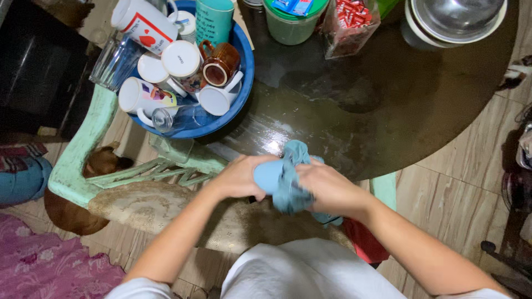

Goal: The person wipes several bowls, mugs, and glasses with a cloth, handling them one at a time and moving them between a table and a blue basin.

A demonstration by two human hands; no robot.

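Note:
My left hand (239, 177) grips a light blue cup (268, 176) held sideways in front of me, just below the edge of the dark round table (388, 99). A blue-grey cloth (292, 166) is bunched around the cup's other end, and my right hand (327, 188) is closed on that cloth, pressing it against the cup. Part of the cloth hangs down under my right wrist. Both hands almost touch each other.
A blue basin (244, 72) at the table's left holds several mugs and glasses. Behind stand a green-lidded container (291, 22), a packet of red items (349, 22) and a lidded pot (454, 22). A pale green chair (83, 160) and a brown dog (83, 210) sit at left.

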